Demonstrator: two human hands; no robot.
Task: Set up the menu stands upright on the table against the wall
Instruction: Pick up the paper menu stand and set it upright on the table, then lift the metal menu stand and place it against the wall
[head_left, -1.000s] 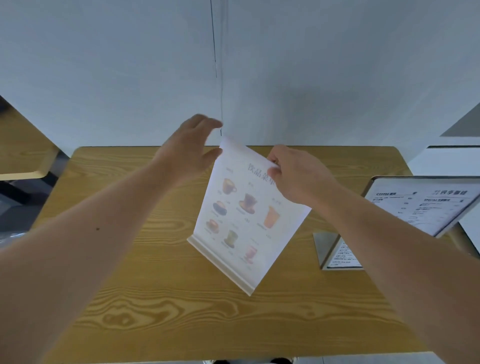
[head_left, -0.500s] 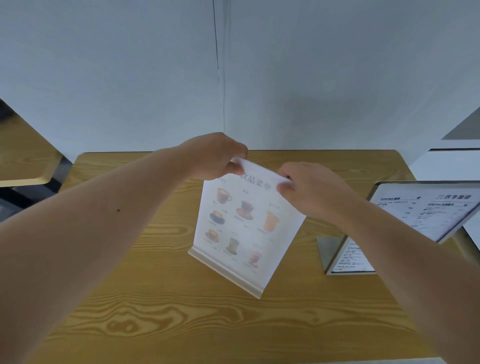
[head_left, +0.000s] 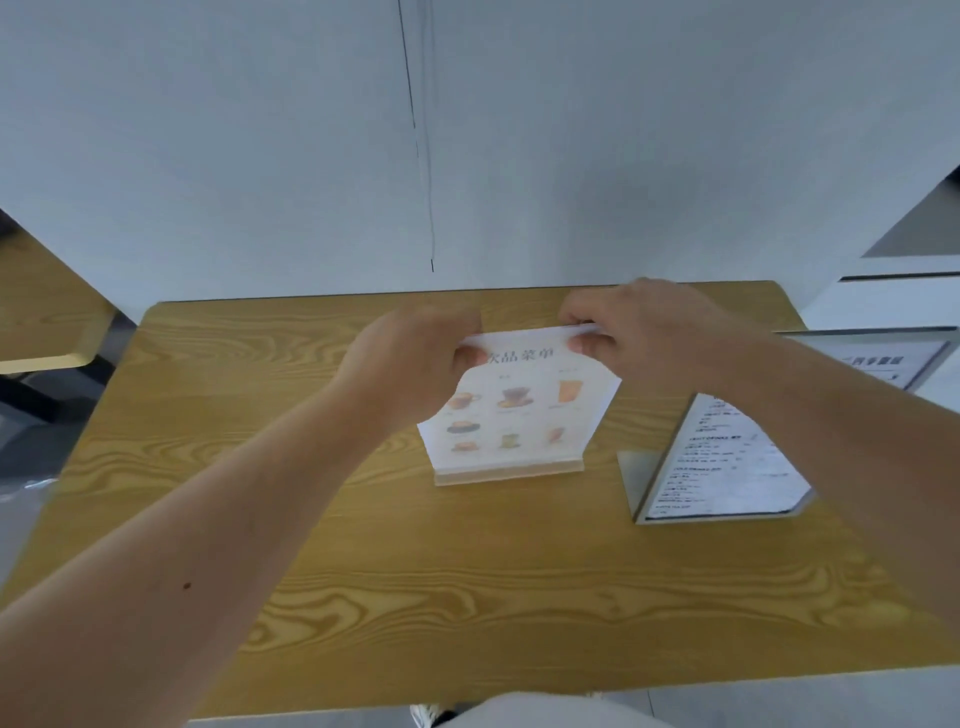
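- Two bare hands reach forward over a wooden counter (head_left: 363, 545) that is pushed against a pale grey wall (head_left: 260, 156).
- Between the hands stands a drinks menu stand (head_left: 511, 415): a white card printed with small pictures of cups and glasses, with a line of Chinese characters along its top.
- Its pale base strip rests flat on the counter, and the card rises upright from it, facing the viewer.
- It sits toward the far half of the counter, near the wall but apart from it.
- Left hand (head_left: 415, 364) grips the card's top left corner, fingers closed around the edge.
- Right hand (head_left: 639, 332) pinches the top right corner, thumb on the front and fingers curled over the back.
- Off to the right, well apart from the first, a second menu stand (head_left: 727, 467) stands on the counter with a metal frame and a sheet of black text, turned at an angle.
- Behind the right forearm, a larger framed sign (head_left: 883, 358) shows partly at the frame's right edge.
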